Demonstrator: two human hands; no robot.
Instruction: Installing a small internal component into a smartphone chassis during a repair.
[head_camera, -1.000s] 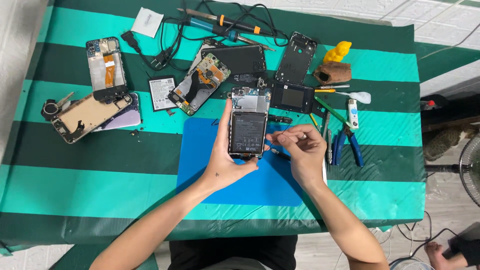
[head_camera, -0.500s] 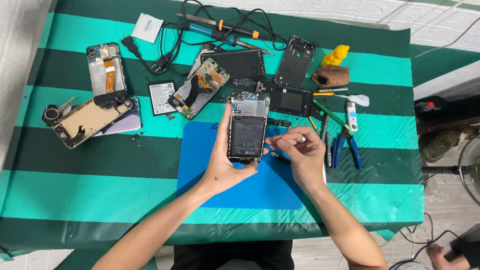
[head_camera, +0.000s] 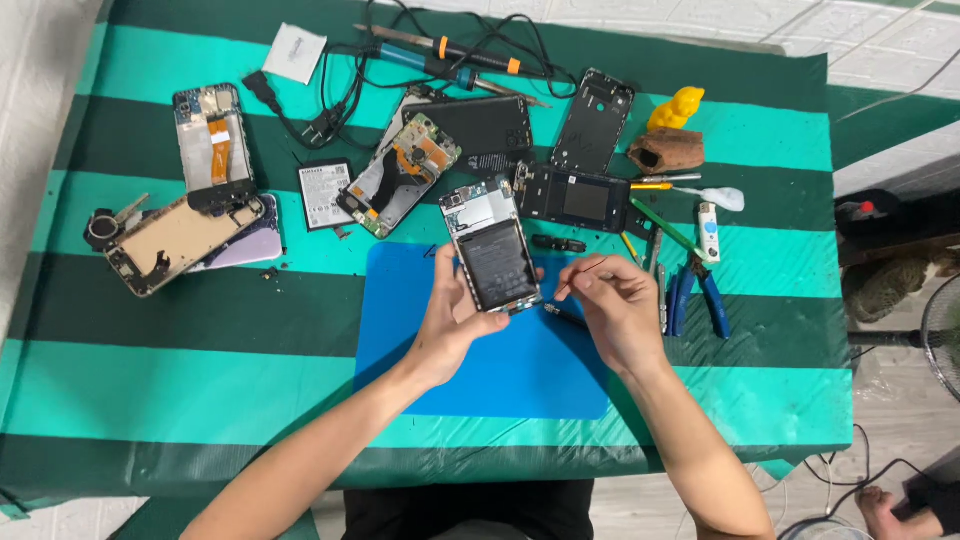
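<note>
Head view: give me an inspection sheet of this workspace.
Surface: table under a green striped cloth, blue mat in the middle.
Job's things: opened phone, back off, battery showing, held above the mat.
Clutter: several gutted phones, loose battery, back cover, pliers, yellow figure, white packet.
Grippers: left hand grips the phone; right hand pinches a thin tool beside the phone.
Cables: black cords tangled around a soldering iron.
Surroundings: tiled floor, fan at right, a foot at lower right.
</note>
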